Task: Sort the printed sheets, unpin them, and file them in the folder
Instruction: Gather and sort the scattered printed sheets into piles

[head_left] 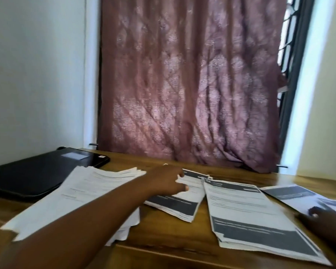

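The left hand [167,179] reaches forward across the tabletop [163,226], its arm passing over a thick stack of plain printed sheets [89,193] that lies at the left. Its fingers are loosely curled and rest on the far part of a smaller bundle of sheets [180,202] near the middle of the tabletop; the motion blur makes it impossible to say whether the fingers pinch a page or only press on it. This middle bundle carries dark bands at its near and far ends and lies at a slant. The right hand [318,218] sits low at the right edge of the view, fingers spread and laid flat, touching the right edge of a third bundle [254,216] and the sheets beyond it; it grips nothing. That third bundle lies just right of the middle one, their top corners nearly meeting, with a dark header at the far end and a broad dark block at the near end. Further right, more sheets with dark print [291,193] fan out toward the edge of the view, partly under the right hand. A black folder [39,171] lies closed and flat at the far left of the wooden tabletop, its near corner just behind the plain stack. Behind the tabletop hangs a mauve patterned curtain [190,84], with pale walls on both sides and a strip of barred window [287,55] showing at its right.
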